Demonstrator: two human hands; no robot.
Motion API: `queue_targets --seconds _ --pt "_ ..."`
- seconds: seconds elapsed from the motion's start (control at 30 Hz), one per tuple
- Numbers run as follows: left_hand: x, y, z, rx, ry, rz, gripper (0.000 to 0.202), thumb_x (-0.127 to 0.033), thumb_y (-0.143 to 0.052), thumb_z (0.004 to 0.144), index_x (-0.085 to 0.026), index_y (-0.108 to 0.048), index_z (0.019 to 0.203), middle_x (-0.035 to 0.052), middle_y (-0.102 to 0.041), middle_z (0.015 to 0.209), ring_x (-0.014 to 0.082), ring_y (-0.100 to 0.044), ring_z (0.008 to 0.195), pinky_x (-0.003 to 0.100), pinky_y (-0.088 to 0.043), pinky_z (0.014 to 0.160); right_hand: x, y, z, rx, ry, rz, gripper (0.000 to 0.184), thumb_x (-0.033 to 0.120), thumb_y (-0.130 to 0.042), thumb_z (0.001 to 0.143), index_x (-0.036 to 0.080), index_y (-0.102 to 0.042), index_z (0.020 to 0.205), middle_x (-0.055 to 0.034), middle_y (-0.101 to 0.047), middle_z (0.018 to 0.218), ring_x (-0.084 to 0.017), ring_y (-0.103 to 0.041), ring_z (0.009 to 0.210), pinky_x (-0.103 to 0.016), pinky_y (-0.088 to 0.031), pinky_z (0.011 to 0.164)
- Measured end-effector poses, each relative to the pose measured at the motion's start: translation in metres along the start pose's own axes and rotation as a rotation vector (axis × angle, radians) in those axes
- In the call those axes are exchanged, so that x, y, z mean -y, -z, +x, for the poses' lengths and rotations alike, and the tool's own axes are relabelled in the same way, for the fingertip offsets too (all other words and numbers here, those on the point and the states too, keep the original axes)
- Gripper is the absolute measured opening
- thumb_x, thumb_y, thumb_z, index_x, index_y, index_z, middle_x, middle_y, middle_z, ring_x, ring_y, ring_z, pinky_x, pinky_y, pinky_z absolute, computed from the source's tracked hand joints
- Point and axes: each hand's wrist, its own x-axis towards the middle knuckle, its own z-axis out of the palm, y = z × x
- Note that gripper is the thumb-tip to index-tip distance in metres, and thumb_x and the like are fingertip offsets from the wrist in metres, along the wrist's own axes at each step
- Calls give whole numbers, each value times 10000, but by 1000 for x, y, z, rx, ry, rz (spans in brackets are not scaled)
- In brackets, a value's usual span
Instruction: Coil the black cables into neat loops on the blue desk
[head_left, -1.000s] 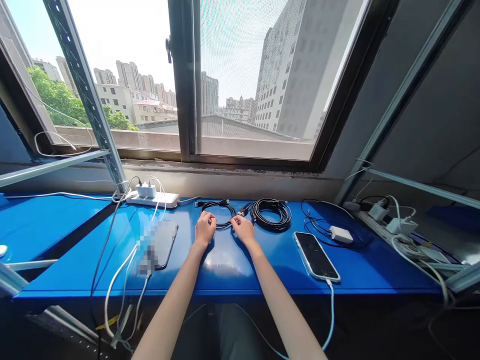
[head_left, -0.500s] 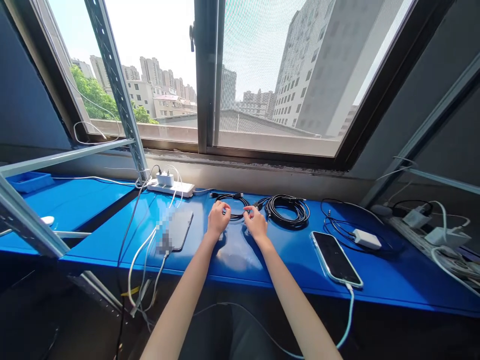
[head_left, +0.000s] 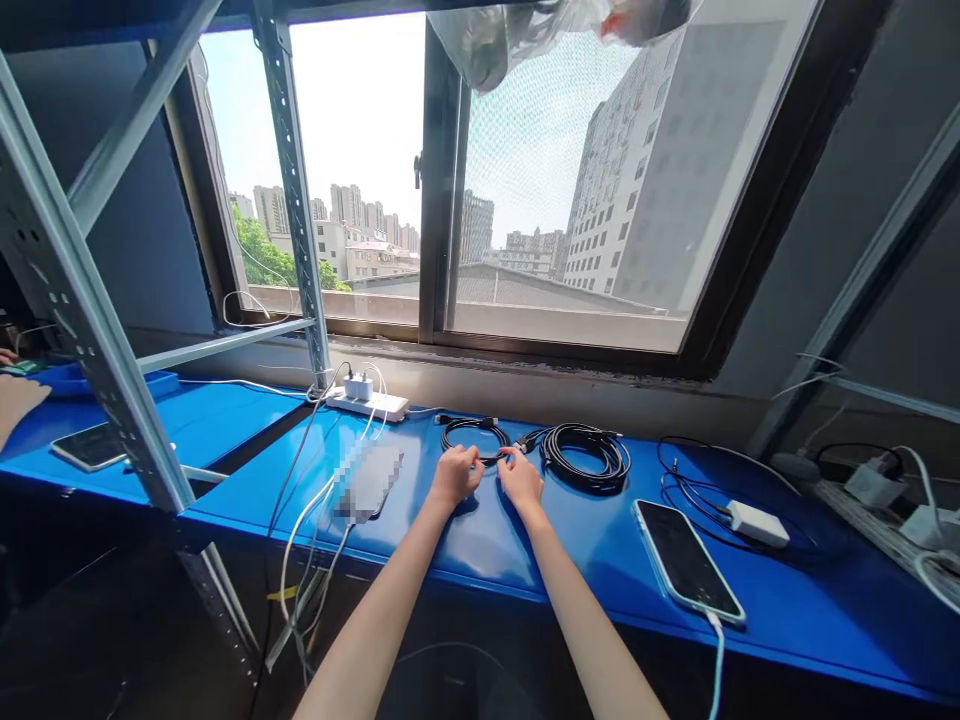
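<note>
Head view: small round black-cable coil (head_left: 472,423) lies just beyond left hand (head_left: 456,475) and right hand (head_left: 520,478), grips narrow, hold unclear.

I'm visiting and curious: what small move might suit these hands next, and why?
Perhaps gently pinch the smaller black cable coil from both sides: the left hand and right hand are at its near edge, though whether either grips it is unclear.
</note>
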Motion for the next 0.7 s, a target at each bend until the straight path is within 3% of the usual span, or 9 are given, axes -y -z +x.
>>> queue_targets --seconds 0.13,0.27,0.47,0.57,0.7 --pt "-2 -2 -2 -63 -73 42 119 -146 -547 762 -192 -586 659 27 -561 612 174 -571 676 286 -450 694 2 2 1 3 17 14 292 360 -518 910 150 -584 1102 -50 -637 985 -148 -617 846 -367 -516 791" --pt "4 -7 3 -136 -76 75 137 -160 -486 779 -202 -562 673 49 -578 637 218 -572 767 333 -423 760 4 0 -3 -28 47 37 204 241 -511 886 193 -627 1047 -5 -660 796 -153 -632 777 -304 -476 724" --pt "11 -14 17 -153 -168 76 147 -109 -446 764 -200 -561 748 57 -619 736 219 -556 823 332 -402 768 13 -6 -7 -98 151 47 204 216 -500 812 274 -693 847 18 -695 765 -150 -639 699 -230 -396 602" --pt "13 -19 25 -127 -267 69 137 -109 -458 748 -205 -552 719 47 -604 695 219 -549 801 333 -401 763 19 7 17 -152 175 17 184 160 -543 747 253 -699 776 6 -695 761 -155 -638 700 -228 -395 604" --pt "14 -30 37 -74 -346 65 112 -130 -483 743 -200 -555 694 58 -599 677 227 -549 792 345 -403 766 22 47 70 -277 154 -31 239 82 -527 693 234 -704 743 -27 -690 852 -176 -639 785 -257 -420 686"
